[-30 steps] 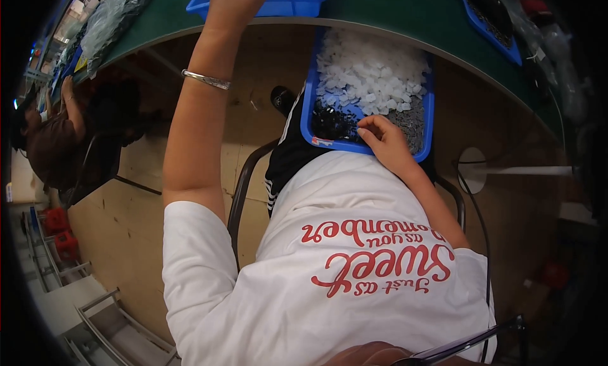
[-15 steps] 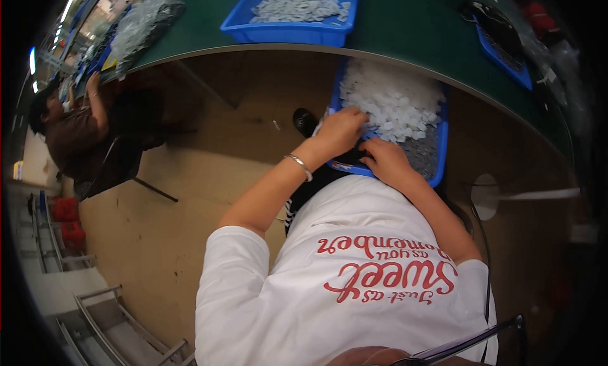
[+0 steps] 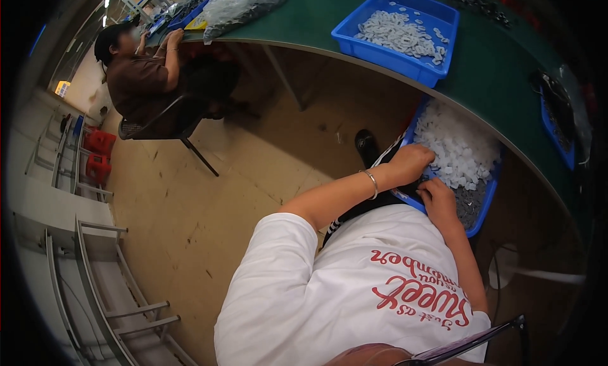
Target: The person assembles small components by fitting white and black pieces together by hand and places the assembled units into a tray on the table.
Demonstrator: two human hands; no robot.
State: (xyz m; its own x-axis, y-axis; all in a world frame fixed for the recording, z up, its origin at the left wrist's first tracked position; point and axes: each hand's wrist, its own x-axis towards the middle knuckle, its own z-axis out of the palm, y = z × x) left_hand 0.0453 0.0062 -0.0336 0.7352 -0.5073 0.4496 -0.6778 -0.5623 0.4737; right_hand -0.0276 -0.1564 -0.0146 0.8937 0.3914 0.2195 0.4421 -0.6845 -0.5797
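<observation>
A blue tray [image 3: 489, 204] rests on my lap, partly under the table edge. It holds a heap of small white plastic pieces [image 3: 453, 138] and, nearer me, many small dark grey pieces [image 3: 470, 208]. My left hand [image 3: 410, 164], below a silver bangle, is at the tray's left side beside the white heap, its fingers pinched together. Just nearer me, my right hand [image 3: 438, 200] has curled, closed fingers over the near left part of the tray. Whatever lies between the fingertips of either hand is too small and hidden to name.
On the green table [image 3: 304, 24], a second blue tray [image 3: 437, 75] contains pale oval pieces [image 3: 405, 37]. A smaller blue tray [image 3: 557, 128] lies at right. Far left, a co-worker [image 3: 142, 75] sits at the table near a plastic bag [image 3: 240, 11]. Red stools [image 3: 98, 154] and metal frames [image 3: 120, 271] line the left.
My view has swung left, so the table, trays and hands appear farther right and more of the co-worker shows. Both hands stay close together at the lap tray.
</observation>
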